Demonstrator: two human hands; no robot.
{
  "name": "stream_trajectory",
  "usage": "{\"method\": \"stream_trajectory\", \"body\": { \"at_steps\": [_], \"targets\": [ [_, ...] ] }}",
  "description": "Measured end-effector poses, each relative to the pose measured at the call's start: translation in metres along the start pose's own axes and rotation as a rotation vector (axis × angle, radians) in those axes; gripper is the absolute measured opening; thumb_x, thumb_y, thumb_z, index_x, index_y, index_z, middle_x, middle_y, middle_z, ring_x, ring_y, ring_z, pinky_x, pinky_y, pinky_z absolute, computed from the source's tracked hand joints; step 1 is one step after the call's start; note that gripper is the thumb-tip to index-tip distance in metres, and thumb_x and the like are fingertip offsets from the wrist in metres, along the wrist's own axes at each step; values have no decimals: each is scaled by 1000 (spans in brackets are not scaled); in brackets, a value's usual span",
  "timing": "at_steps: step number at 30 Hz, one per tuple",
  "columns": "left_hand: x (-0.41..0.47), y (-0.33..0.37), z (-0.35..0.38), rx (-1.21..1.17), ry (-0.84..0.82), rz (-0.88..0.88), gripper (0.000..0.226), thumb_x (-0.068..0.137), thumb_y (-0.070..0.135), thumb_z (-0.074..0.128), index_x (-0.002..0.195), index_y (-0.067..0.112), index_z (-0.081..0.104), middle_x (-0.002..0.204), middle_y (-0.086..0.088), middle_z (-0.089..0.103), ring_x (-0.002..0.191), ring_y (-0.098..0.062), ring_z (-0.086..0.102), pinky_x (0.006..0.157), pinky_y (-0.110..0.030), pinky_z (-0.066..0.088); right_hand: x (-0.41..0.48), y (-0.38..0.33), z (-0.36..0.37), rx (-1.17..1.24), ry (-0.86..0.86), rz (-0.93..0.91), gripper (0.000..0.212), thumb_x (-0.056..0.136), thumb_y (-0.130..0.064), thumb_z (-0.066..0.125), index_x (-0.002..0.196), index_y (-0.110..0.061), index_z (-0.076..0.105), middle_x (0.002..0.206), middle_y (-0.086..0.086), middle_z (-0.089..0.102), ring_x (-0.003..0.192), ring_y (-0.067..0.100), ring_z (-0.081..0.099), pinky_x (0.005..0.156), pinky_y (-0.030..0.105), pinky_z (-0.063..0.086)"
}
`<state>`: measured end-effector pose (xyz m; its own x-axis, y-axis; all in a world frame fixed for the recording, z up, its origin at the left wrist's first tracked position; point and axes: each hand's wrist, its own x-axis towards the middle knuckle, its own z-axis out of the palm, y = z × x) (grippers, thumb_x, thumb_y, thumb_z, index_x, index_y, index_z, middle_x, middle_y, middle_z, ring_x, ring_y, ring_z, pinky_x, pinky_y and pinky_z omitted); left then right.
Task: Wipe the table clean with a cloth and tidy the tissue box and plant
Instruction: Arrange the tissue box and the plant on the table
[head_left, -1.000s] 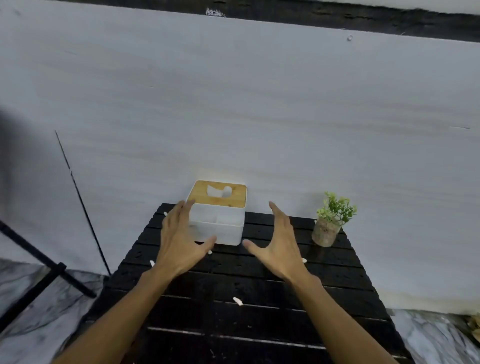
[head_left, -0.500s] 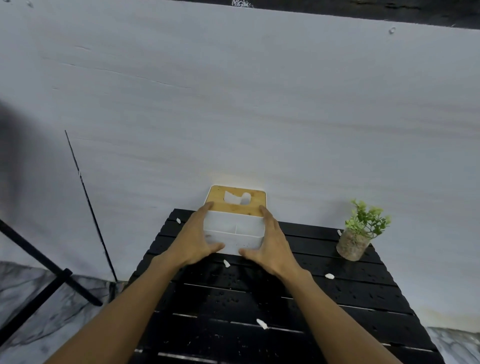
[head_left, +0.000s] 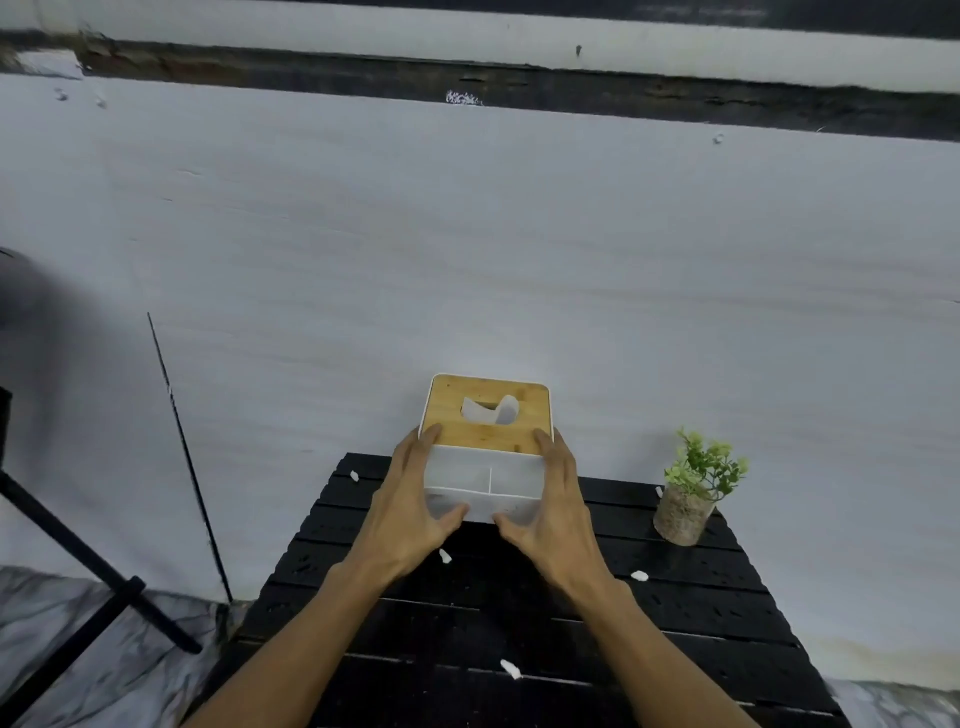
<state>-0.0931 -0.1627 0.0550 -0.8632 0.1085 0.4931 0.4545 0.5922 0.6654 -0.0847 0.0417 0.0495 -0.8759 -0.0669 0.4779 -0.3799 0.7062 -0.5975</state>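
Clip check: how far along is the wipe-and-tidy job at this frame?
Done: nothing visibly; white scraps lie on the black table and no cloth is in view. In hand: the left hand and right hand grip the tissue box by its sides at the table's far edge. Left: wiping the table, placing the box, and the plant, which stands untouched at the far right.

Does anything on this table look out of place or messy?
Yes. Small white scraps lie scattered on the black slatted table, one beside the green plant in a glass pot; they look like litter. The white tissue box with wooden lid, gripped by left hand and right hand, seems intact.
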Motion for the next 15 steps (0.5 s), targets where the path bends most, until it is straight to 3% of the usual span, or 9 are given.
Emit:
{"method": "stream_trajectory", "body": {
  "at_steps": [2,4,10,15],
  "targets": [
    [-1,17,0,10,13,47,97,74,35,80,148,39,17,153,13,19,122,-1,38,95,-18,42,-4,0,-13,10,44,-23,104,76,-26,84,156,-23,18,164,0,13,114,-29,22,70,-3,40],
    [-2,33,1,12,22,83,97,75,34,79,149,38,17,156,12,14,123,-3,37,96,-24,45,-8,0,-27,26,89,-37,104,74,-21,86,156,-18,22,164,2,14,118,-37,14,75,-9,36],
    [-5,76,7,-5,30,165,95,77,32,78,150,34,18,158,16,7,122,-3,38,93,-22,46,-22,4,-64,39,174,-85,103,72,-17,88,155,-14,26,165,4,15,129,-34,7,83,-11,30],
    [-4,91,21,12,-15,156,94,77,33,78,150,32,18,157,14,7,119,-5,41,89,-24,48,-25,18,-83,18,154,-62,108,73,-24,86,156,-24,18,164,1,13,132,-27,13,85,-8,31]
  ]
}}
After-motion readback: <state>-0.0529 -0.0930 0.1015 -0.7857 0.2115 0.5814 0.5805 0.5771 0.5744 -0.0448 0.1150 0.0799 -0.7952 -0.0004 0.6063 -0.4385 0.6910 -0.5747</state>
